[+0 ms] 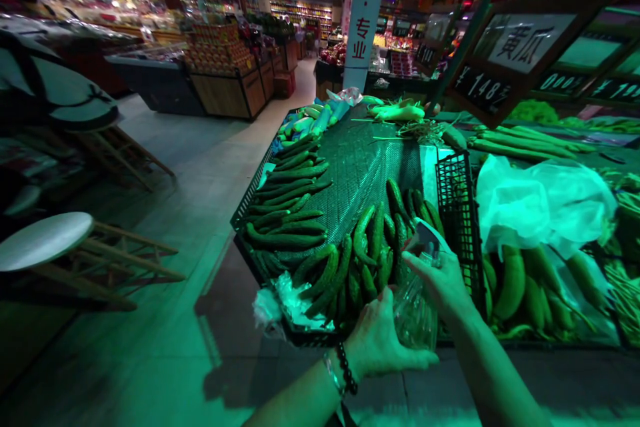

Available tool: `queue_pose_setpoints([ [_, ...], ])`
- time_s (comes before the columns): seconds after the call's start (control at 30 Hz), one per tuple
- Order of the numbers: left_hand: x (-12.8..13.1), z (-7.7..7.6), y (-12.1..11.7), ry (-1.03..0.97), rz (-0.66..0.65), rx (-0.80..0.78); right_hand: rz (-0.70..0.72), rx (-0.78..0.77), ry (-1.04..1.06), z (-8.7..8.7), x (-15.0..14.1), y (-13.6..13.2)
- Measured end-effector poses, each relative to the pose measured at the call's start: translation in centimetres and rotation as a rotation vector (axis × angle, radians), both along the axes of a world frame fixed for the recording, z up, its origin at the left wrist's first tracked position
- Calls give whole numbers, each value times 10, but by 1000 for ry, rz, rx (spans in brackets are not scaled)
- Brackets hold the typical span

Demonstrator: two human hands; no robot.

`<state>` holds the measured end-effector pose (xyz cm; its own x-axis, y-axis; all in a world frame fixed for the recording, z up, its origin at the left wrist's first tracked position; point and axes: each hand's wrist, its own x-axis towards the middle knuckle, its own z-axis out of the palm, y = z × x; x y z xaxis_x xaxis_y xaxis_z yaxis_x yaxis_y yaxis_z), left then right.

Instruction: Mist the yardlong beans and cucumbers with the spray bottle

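Green market light falls on a produce counter (pixel 350 160) with dark mesh; at its near edge both hands work a clear plastic bag (pixel 415 310); the bag hangs just in front of the cucumber pile (pixel 370 260). The left hand (pixel 380 340), with a bead bracelet (pixel 347 368) on the wrist, has its grip pinched together on the lower film; the right hand (pixel 443 280) has its grip closed on the upper edge. To open such a bag well, I think the fingers should rub the two layers apart gently near the mouth. A black basket divider (pixel 457 213) stands beside; further right lie bigger cucumbers (pixel 515 283) under a loose white bag (pixel 545 203).
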<state>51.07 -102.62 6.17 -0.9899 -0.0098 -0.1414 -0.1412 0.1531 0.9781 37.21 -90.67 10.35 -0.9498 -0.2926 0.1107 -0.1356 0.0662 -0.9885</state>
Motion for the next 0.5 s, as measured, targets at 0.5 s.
queue_pose_setpoints([
  [0.5,38,-58,1,-233,-73,-23,-67,117,-111,-57,42,9],
])
